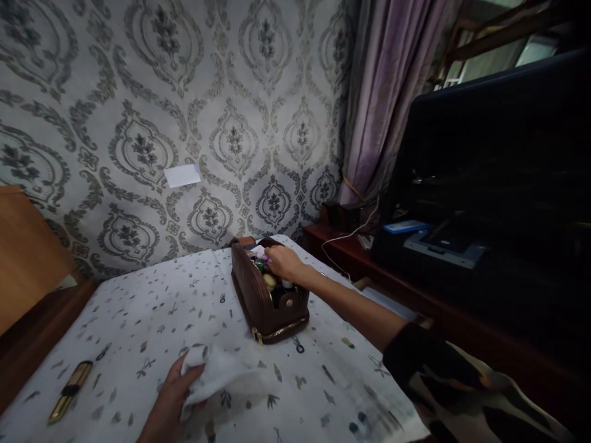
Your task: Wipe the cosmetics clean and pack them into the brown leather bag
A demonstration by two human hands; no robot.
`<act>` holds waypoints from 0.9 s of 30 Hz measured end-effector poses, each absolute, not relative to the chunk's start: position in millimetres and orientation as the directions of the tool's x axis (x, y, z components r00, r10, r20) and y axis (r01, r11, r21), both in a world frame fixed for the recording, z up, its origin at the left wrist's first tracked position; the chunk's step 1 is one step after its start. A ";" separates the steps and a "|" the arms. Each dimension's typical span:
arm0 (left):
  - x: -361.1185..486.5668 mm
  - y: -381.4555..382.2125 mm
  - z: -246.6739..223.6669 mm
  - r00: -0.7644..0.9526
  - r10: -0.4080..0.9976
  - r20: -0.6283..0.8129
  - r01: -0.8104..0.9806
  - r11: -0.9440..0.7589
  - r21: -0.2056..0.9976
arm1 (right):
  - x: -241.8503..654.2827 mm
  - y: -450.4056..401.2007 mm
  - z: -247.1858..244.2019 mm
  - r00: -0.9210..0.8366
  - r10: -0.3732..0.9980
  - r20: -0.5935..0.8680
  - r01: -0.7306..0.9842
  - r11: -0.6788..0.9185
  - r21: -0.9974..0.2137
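A brown zippered cosmetic bag (247, 289) stands unzipped on the patterned white cloth, with several small bottles and jars inside. My right hand (284, 263) reaches into its far part, fingers curled at a white and purple item (259, 253); I cannot make out what exactly they grip. Low in the view, my left hand (173, 391) is closed on a crumpled white tissue (217, 372), held above the cloth. At the lower left lies a gold and black cosmetic tube (71, 391), apart from both hands.
The white cloth (161, 307) covers the table up to the patterned wall. A dark red shelf (332, 243) with a white cable (344, 237) runs along the right, below a large dark screen (484, 154). A wooden panel (32, 252) stands at the left.
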State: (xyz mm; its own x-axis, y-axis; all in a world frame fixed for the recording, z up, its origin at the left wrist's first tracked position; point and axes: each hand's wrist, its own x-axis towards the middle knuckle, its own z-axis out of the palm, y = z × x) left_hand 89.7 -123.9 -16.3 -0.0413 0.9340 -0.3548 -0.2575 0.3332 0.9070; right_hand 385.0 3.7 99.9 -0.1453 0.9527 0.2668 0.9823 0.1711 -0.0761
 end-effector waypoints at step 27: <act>18.4 -98.7 8.9 -0.018 0.927 0.376 0.621 -0.284 0.731 | 335.0 -75.8 76.7 -0.322 0.514 0.795 0.642 0.736 -0.216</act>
State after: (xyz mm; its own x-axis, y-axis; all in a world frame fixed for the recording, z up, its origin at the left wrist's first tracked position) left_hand 18.4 -98.7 8.9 -0.0181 0.9265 0.3758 0.6207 -0.2842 0.7307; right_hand 335.0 -75.8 76.7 -0.3215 0.5138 0.7954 0.6417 0.7359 -0.2160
